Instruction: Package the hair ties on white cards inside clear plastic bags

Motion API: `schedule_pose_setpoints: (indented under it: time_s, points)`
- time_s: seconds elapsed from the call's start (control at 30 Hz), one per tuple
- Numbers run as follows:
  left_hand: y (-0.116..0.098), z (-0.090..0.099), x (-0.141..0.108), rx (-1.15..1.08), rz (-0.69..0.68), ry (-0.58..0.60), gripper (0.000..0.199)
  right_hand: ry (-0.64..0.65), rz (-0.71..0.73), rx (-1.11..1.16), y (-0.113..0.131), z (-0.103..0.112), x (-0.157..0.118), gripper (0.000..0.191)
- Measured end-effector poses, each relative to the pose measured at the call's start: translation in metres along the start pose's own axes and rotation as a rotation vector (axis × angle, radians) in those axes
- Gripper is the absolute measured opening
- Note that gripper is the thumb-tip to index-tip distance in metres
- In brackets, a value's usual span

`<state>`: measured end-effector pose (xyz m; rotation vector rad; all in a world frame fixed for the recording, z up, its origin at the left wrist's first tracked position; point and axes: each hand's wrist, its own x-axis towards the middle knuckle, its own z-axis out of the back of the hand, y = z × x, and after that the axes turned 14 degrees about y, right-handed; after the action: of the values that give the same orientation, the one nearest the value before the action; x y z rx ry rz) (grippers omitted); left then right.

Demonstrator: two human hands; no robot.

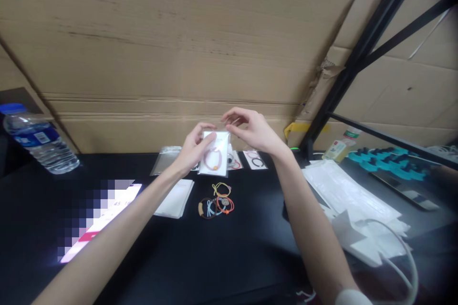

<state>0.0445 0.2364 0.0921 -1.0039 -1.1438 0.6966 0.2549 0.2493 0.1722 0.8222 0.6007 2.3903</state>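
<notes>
My left hand grips a clear plastic sleeve by its left side, thumb across the front. Inside the sleeve is a white card with a pink hair tie bearing a small orange charm. My right hand hovers at the sleeve's top right corner, its fingers bent and apart from the thumb. Whether a fingertip touches the sleeve's edge is hard to tell. Below, on the black table, lies a small group of loose hair ties in yellow, orange, light blue and brown. A stack of white cards lies left of them.
Behind my hands are clear sleeves and a packed card with a black hair tie. A water bottle and a lit phone stand left. White packets, a cable and a black metal frame are right.
</notes>
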Motion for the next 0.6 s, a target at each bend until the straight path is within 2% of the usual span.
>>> schedule_pose_setpoints:
  time_s: [0.07,0.2,0.37,0.5,0.6]
  points:
    - [0.0,0.002,0.001,-0.011,-0.077,-0.046,0.03,0.009,0.005,0.019,0.001,-0.001,0.0,0.017]
    - [-0.003,0.003,0.003,0.047,-0.217,-0.165,0.016,0.067,-0.036,0.12,0.004,-0.004,-0.001,0.018]
    - [-0.005,0.006,0.003,0.104,-0.236,-0.173,0.009,0.16,-0.121,0.304,0.005,-0.008,-0.001,0.029]
    - [-0.01,0.009,0.002,0.087,-0.227,-0.141,0.012,0.06,-0.124,0.322,0.001,-0.012,0.002,0.027]
    - [-0.015,0.009,0.0,0.031,-0.164,-0.081,0.021,-0.022,-0.125,0.274,-0.002,-0.013,0.005,0.021]
